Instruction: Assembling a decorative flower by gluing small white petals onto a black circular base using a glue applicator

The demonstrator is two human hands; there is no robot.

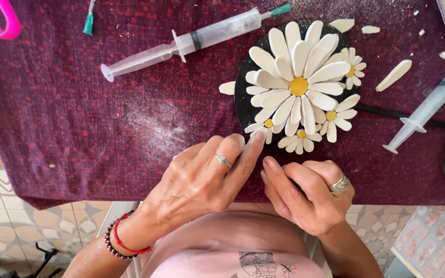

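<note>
- Nearest the camera: the person's torso in a pink top, with both forearms reaching forward to the table edge.
- Left wrist: a beaded bracelet and a red cord sit on it.
- Left hand: fingers extended forward and to the right, ring on one finger. The fingertips meet the near rim of the black disc. Whether anything is pinched under the fingertips cannot be told; no object shows in the hand.
- Right hand: fingers curled inward, ring on one finger, resting at the table edge just short of the disc. No held object is visible; the grip appears loosely closed on nothing that shows.
- Key relation: the disc with its daisy mosaic lies directly ahead of both hands, slightly to the right. The left fingertips are the nearer, touching close to a small daisy at the near-left rim.
- Mosaic layout: one large white daisy with a yellow centre, smaller daisies along the near and right rim.
- Surface: maroon cloth dusted with white powder left of the disc.
- Loose white petal pieces lie right of and beyond the disc.
- Right side: a clear syringe, long axis diagonal.
- Far side: a second syringe with green tip, long axis running left-right, slightly tilted.
- Far left corner: a pink handle, partly out of view.
</note>
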